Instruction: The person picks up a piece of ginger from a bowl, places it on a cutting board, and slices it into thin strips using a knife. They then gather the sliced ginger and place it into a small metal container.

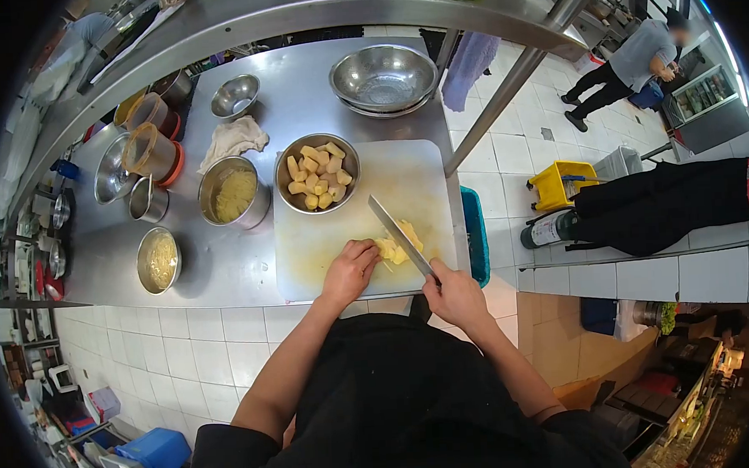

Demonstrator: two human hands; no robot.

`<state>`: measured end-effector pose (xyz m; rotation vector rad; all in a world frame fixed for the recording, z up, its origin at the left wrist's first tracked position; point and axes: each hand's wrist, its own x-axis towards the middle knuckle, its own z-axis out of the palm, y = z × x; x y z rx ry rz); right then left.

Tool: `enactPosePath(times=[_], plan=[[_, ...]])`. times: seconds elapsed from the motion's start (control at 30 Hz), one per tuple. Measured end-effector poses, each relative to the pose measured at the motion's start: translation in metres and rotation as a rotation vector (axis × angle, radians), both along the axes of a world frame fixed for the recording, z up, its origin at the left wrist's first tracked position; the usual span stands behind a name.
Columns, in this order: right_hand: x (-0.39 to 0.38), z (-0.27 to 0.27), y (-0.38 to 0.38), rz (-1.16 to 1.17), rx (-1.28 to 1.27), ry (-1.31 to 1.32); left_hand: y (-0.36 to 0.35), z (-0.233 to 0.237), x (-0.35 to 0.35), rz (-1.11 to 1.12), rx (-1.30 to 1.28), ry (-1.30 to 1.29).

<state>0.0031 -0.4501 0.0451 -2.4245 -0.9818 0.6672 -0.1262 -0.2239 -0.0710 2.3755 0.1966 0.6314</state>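
A white cutting board (308, 254) lies at the front edge of the steel table. My right hand (456, 294) is wrapped round the handle of a large knife (398, 233), whose blade points up and left. Sliced yellow food (408, 236) lies by the blade, on both sides. On its left side, my left hand (351, 271) has curled fingers touching the yellow pieces. At the board's upper left stands a steel bowl (283, 175) of peeled, pale yellow chunks (324, 165).
Left of the board stand a pot (212, 210) of yellow shreds, a small bowl (145, 276) and a white cloth (232, 140). Stacked bowls (383, 77) sit behind. A metal post (503, 100) rises at right. A person (636, 61) stands far right.
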Motion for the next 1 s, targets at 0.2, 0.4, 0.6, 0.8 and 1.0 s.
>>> enactPosePath(times=[0.2, 0.4, 0.6, 0.8, 1.0], plan=[[0.009, -0.001, -0.002, -0.027, 0.138, 0.075, -0.004, 0.001, 0.016, -0.009, -0.023, -0.018], [0.021, -0.001, 0.000, -0.102, 0.149, 0.131, -0.004, 0.012, 0.018, 0.011, -0.027, -0.003], [0.036, -0.016, -0.012, -0.149, 0.231, 0.189, -0.010, 0.033, 0.026, 0.084, -0.290, 0.090], [0.028, 0.003, -0.010, -0.195, 0.354, 0.666, -0.003, 0.032, 0.050, 0.105, -1.540, 0.023], [0.027, 0.000, -0.013, -0.248, 0.362, 0.690, 0.002, 0.026, 0.043, -0.108, -1.764, 0.198]])
